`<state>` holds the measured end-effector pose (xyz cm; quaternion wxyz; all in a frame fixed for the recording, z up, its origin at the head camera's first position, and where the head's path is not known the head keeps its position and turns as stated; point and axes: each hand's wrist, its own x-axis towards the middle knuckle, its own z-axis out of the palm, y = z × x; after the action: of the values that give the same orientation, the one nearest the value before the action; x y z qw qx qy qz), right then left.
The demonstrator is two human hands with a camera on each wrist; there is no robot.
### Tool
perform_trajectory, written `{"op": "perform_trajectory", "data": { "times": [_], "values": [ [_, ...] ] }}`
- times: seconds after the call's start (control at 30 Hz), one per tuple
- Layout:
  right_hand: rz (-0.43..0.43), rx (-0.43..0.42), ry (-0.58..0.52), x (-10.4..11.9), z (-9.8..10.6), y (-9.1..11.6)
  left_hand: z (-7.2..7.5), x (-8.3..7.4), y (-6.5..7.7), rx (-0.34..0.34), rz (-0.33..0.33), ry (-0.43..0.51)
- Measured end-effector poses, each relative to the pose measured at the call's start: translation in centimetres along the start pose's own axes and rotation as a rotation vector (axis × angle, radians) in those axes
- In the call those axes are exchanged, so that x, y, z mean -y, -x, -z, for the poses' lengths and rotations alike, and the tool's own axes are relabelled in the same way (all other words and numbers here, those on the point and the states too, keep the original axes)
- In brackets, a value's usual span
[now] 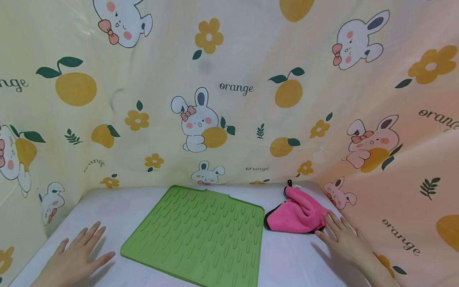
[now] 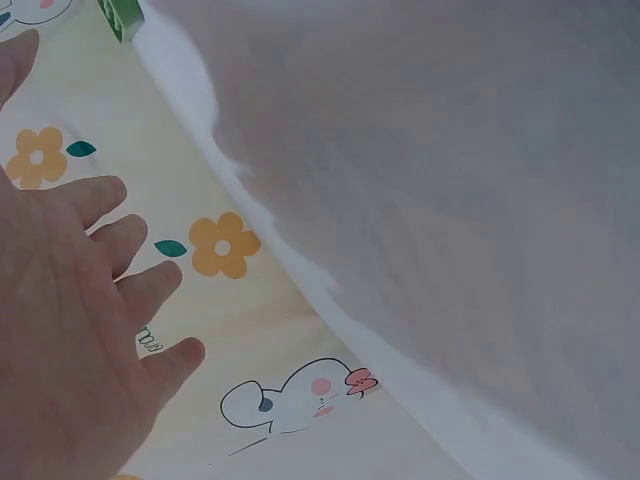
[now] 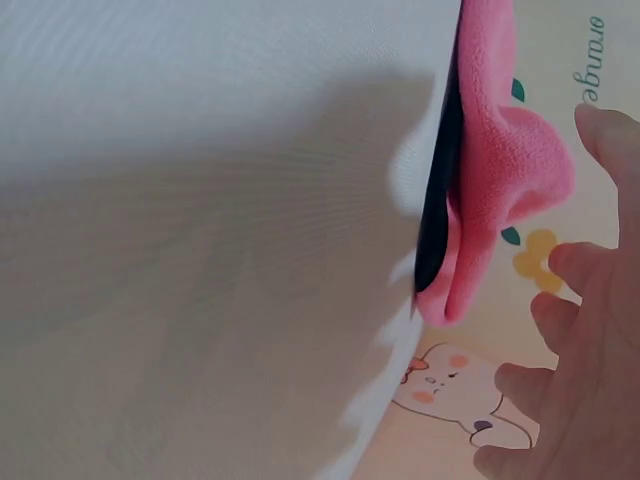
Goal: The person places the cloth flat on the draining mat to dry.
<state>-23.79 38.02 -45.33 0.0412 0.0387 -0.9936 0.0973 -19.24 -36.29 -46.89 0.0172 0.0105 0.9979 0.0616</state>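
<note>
The left hand [image 1: 73, 259] and right hand [image 1: 348, 241] have fingers spread wide. The pink cloth [image 1: 292, 215] lies near the right hand, just beside the green mat [image 1: 201, 239]. Only the head view shows both together.

Fuzzy, matt pink cloth [image 1: 292, 217], rubbery-looking ridged green mat [image 1: 201, 235], smooth, faintly glossy printed backdrop [image 1: 247, 48]

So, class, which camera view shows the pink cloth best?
The head view: there the folded pink cloth shows nearly whole, with its black edging. The right wrist view catches only part, side-on, cut off at the top; the left wrist view shows none.
</note>
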Motion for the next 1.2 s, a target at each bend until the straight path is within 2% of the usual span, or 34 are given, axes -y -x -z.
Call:
{"op": "perform_trajectory", "data": {
  "times": [0.2, 0.43, 0.53, 0.73, 0.9, 1.2],
  "values": [
    [-0.004, -0.011, -0.004, 0.2, 0.1, 0.0, -0.3, -0.1, 0.0, -0.036, -0.02, -0.011],
    [0.014, -0.052, -0.034, 0.4, 0.0, -0.2, 0.1, -0.8, 0.2, -0.008, -0.032, 0.001],
    [0.031, -0.062, -0.043, 0.5, 0.0, -0.5, 0.1, -1.1, 0.3, -0.034, -0.049, 0.002],
    [0.081, -0.093, -0.037, 1.3, -0.2, -1.1, -0.2, -1.9, 0.4, -0.103, -0.109, -0.008],
    [0.105, -0.086, -0.051, 2.3, -0.3, -1.6, -0.6, -2.5, 0.4, -0.168, -0.17, -0.014],
    [0.174, -0.071, -0.031, 3.0, -1.1, -2.6, -1.3, -4.1, 0.1, -0.214, -0.264, -0.058]
  ]
}}
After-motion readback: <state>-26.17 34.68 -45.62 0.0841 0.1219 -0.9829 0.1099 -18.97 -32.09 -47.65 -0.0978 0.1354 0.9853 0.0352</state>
